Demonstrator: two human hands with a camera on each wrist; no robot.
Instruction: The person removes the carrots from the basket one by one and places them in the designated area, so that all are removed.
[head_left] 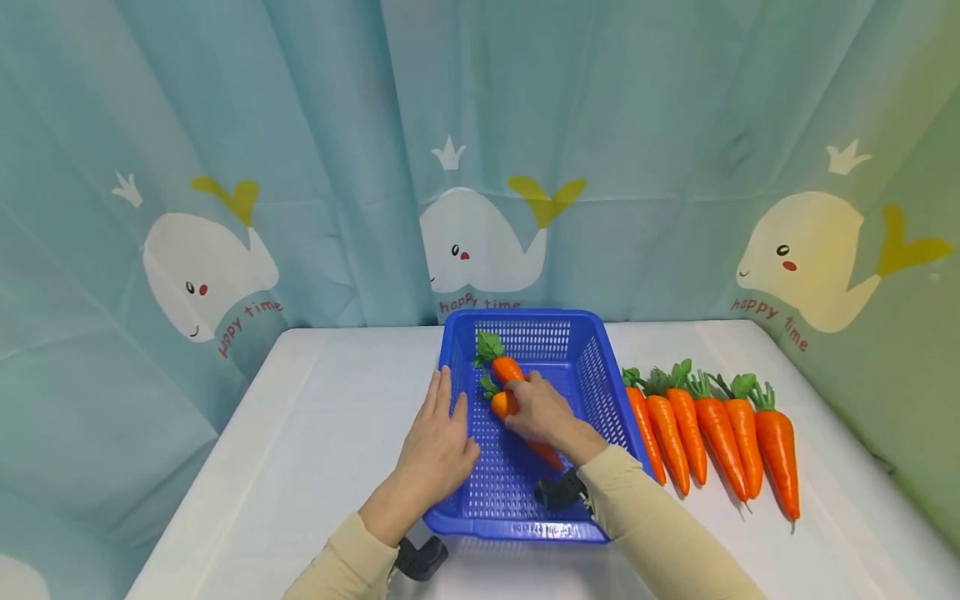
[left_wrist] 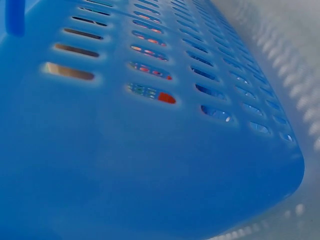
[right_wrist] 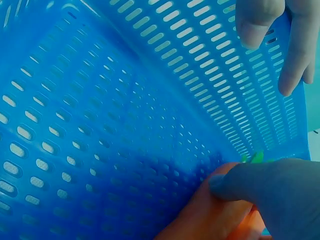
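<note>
My right hand reaches into a blue perforated basket and grips an orange carrot with green leaves. Its thumb presses on the carrot in the right wrist view. Just beyond lies a second leafy carrot, partly covered by that hand. On the basket's left rim rests my left hand, its fingers mostly straight; some of its fingers hang over the wall inside. The left wrist view is filled by the basket's outer wall, with no hand showing there.
Several carrots lie in a row on the white table, right of the basket, leaves toward the back. The nearest one touches or nearly touches the basket's right side. A pale blue curtain with whale prints hangs behind the table.
</note>
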